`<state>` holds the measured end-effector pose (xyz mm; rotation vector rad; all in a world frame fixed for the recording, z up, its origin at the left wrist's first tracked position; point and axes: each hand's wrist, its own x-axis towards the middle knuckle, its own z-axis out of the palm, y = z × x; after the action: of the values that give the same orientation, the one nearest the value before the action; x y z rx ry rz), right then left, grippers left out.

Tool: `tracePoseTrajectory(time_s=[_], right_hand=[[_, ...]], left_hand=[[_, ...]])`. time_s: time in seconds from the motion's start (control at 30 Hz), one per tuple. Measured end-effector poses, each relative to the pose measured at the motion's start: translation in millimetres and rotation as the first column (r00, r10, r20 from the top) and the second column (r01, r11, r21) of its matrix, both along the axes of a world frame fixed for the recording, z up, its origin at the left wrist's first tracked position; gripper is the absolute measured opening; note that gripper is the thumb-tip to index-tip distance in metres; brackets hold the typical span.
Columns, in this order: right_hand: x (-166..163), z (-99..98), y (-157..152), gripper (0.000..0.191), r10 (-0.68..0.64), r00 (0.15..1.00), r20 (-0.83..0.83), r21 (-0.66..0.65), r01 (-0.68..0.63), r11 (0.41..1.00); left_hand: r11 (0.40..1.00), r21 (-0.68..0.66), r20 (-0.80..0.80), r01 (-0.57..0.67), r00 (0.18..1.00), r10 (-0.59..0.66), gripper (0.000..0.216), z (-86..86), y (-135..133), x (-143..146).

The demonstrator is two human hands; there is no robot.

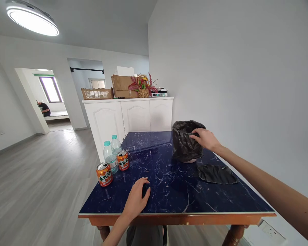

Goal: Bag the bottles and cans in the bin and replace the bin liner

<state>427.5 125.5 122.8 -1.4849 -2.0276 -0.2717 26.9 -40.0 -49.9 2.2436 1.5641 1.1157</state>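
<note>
Two bare hands are shown at a dark blue, white-veined worktop point(164, 201) with a wooden edge. The right hand point(205, 136), entering from the lower right of the frame, grasps the rim of a black plastic bag point(183, 147) between thumb and fingers, at right of centre. The bag lines a round container point(191, 160), its mouth upward; only a pale strip of the container's base shows beneath the plastic. The left hand point(136, 196), at lower centre, is released: it rests at the worktop's surface near the front edge, fingers loosely curved and parted from the thumb. A flat piece of black plastic point(217, 174) lies at right, just in front of the container and below the right forearm.

Left of centre, along the worktop's left edge, stand two orange drink cans, one nearer point(104, 175) and one farther point(123, 161), with two clear bottles, one in front point(108, 152) and one behind point(116, 142), both with turquoise caps. Beyond the worktop, at upper centre, a white cabinet point(136, 114) bears cardboard boxes point(99, 94) and a wicker basket point(143, 93) of flowers. At far left, a seated person point(44, 109) appears through a doorway.
</note>
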Motion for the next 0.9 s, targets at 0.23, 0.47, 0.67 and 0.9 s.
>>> tracePoseTrajectory(time_s=[0.23, 0.47, 0.67, 0.9], right_hand=[[-43.5, 7.8, -63.1, 0.033, 0.347, 0.927, -0.144, -0.004, -0.352, 0.936], [-61.2, 8.5, -125.9, 0.039, 0.495, 0.813, -0.307, -0.01, -0.523, 0.852], [-61.8, -47.8, -139.8, 0.053, 0.374, 0.66, -0.651, 0.176, -0.348, 0.921], [-49.9, -156.4, -133.1, 0.039, 0.12, 0.471, -0.874, -0.035, -0.308, 0.951]], left_hand=[[1.0, 0.013, 0.013, -0.008, 1.0, 0.008, 0.022, 0.6, 2.4, -1.5], [0.999, -0.008, 0.062, -0.053, 0.997, 0.054, 0.028, -0.2, 6.4, -2.0], [0.998, -0.006, 0.071, -0.066, 0.995, 0.066, 0.028, -0.5, 7.5, -1.3], [0.998, -0.01, 0.077, -0.059, 0.995, 0.06, 0.026, 8.6, 2.7, -0.7]])
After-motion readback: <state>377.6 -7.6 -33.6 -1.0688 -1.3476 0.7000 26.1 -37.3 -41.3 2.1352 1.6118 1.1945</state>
